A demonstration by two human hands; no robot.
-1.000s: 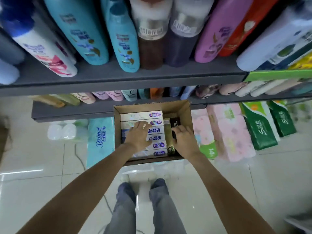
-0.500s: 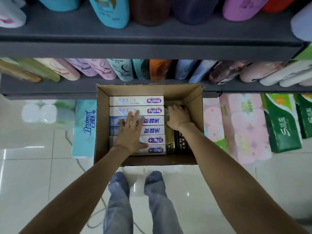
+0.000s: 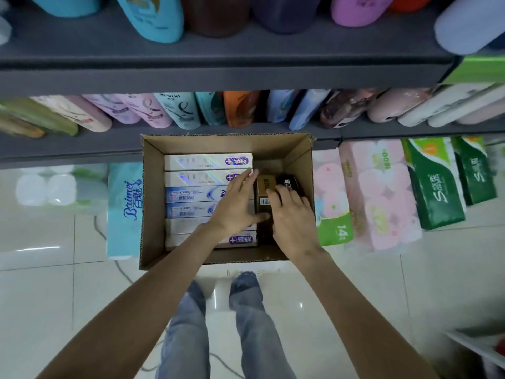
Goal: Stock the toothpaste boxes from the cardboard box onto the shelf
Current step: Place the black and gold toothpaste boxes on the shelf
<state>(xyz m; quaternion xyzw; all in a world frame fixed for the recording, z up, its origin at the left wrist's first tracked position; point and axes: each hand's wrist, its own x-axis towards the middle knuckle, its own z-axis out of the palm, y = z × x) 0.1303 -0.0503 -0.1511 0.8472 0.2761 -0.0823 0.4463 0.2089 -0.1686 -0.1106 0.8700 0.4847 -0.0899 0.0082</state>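
1. Two hands are in the cardboard box (image 3: 153, 203) on the floor. The left hand (image 3: 235, 203) lies fingers straight across the flat row of toothpaste boxes (image 3: 196, 184), thumb touching the gold box (image 3: 263, 192). The right hand (image 3: 293, 214) has fingers curled over the gold box and the black box (image 3: 287, 181) beside it; I cannot tell whether it really grips either one.
2. Six long toothpaste boxes lie side by side on the left of the carton; the gold and black ones stand on end in the right-hand gap. None is on the shelf (image 3: 218, 77) yet.
3. Risk: the upright pair has empty space behind it. Pull one and the other likely tips into the gap, costing a re-grab.
4. Risk: the left hand is flat, not pinching. If it lifts now, nothing comes with it; if it presses instead, it could dent the thin card of the blue boxes (image 3: 191, 201) under it.
5. Risk: the carton sits right under the lower shelf edge (image 3: 82, 149). A straight upward lift could knock a box or knuckles on that lip.
6. Risk: both shelves look packed with bottles (image 3: 153, 20) and pouches (image 3: 180, 110). No free slot is visible here, so pushing boxes in could topple neighbours.
7. Risk: a cable (image 3: 120, 266) runs on the tiles near the feet, so a step back could snag it.
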